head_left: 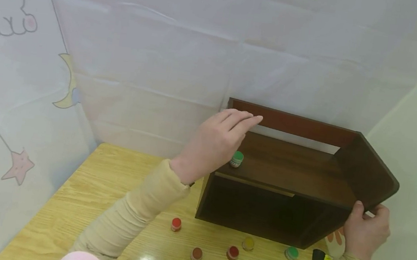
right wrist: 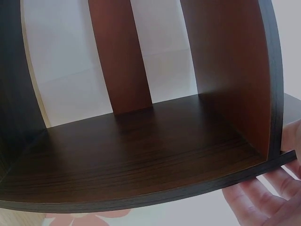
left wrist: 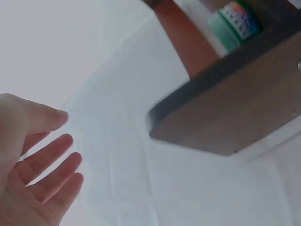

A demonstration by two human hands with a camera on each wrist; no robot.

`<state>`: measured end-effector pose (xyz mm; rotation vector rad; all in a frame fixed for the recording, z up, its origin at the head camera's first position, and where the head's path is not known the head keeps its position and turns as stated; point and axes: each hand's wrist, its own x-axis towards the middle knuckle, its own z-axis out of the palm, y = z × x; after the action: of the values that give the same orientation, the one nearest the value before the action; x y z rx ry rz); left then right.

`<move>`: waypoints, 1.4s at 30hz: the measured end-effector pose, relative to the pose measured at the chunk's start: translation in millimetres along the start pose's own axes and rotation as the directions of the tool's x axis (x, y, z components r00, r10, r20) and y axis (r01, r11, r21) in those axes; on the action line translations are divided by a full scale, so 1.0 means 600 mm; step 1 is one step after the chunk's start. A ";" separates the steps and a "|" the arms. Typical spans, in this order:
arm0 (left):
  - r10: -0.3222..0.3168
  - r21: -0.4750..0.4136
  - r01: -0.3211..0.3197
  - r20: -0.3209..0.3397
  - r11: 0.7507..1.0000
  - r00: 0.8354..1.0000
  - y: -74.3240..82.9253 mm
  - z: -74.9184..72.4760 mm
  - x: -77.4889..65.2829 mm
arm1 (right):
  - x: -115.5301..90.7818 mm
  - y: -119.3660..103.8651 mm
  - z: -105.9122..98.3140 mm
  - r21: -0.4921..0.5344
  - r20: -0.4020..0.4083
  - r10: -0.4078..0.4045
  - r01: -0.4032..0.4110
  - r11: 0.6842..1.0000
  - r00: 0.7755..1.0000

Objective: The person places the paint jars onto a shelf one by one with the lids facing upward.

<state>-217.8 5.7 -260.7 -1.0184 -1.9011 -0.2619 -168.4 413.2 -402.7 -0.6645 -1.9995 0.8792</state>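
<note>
A dark brown wooden shelf unit (head_left: pixel 290 166) stands on the table, with a raised side panel at its right end. My right hand (head_left: pixel 368 232) grips its front right corner; in the right wrist view the fingers (right wrist: pixel 263 197) reach beneath a board edge. On the top board, near the left end, sits a small jar (head_left: pixel 236 159) with a green lid. My left hand (head_left: pixel 215 141) is raised beside that end, its fingers extended and holding nothing. The left wrist view has this hand (left wrist: pixel 40 165) apart from the shelf and the jar (left wrist: pixel 235 26).
Several small jars lie about the yellow wood-grain table (head_left: pixel 78 201) before the shelf, among them a red one (head_left: pixel 176 224), a yellow one (head_left: pixel 248 243) and a green one (head_left: pixel 292 253). A black object (head_left: pixel 320 257) with a yellow mark lies near the right sleeve. Pale printed sheets hang behind.
</note>
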 end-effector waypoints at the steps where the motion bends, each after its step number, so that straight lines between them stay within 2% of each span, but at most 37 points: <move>1: -0.013 -0.025 0.012 -0.042 1.000 0.999 -0.005 -0.003 -0.001 | 0.000 0.000 0.000 0.002 -0.002 0.002 -0.002 1.000 1.000; 3: -0.045 -0.090 0.036 -0.108 0.995 0.993 -0.015 -0.010 -0.004 | 0.000 -0.001 0.001 0.005 -0.005 0.009 -0.009 1.000 1.000; 6: -0.093 -0.149 0.070 -0.155 0.986 0.984 -0.030 -0.019 -0.012 | -0.002 -0.001 0.002 0.008 -0.011 0.017 -0.017 1.000 1.000; 10: -0.158 -0.178 0.130 -0.151 0.975 0.976 -0.046 -0.024 -0.029 | -0.002 -0.001 0.002 0.011 -0.023 0.009 -0.009 1.000 1.000; 15: -0.226 -0.237 0.192 -0.129 0.952 0.965 -0.053 -0.021 -0.054 | 0.001 0.000 0.000 0.019 -0.038 -0.002 0.003 1.000 0.999; 24: -0.333 -0.298 0.301 -0.059 0.906 0.941 -0.060 0.001 -0.114 | -0.003 0.002 -0.003 0.008 -0.022 0.015 -0.014 1.000 1.000; 30: -0.383 -0.317 0.363 0.000 0.876 0.924 -0.056 0.019 -0.154 | -0.001 0.002 -0.004 0.027 -0.027 0.013 -0.012 1.000 1.000; 36: -0.459 -0.354 0.453 0.073 0.818 0.886 -0.048 0.039 -0.191 | -0.003 0.000 -0.007 0.028 -0.027 0.024 -0.023 0.999 0.999; 42: -0.507 -0.363 0.522 0.143 0.772 0.850 -0.040 0.060 -0.235 | -0.006 0.001 -0.006 0.020 -0.025 0.027 -0.026 0.999 0.999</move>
<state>-226.8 -66.0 -388.9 -0.7200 -2.1881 -0.9858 -163.5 412.2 -403.4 -0.6891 -1.9611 0.9010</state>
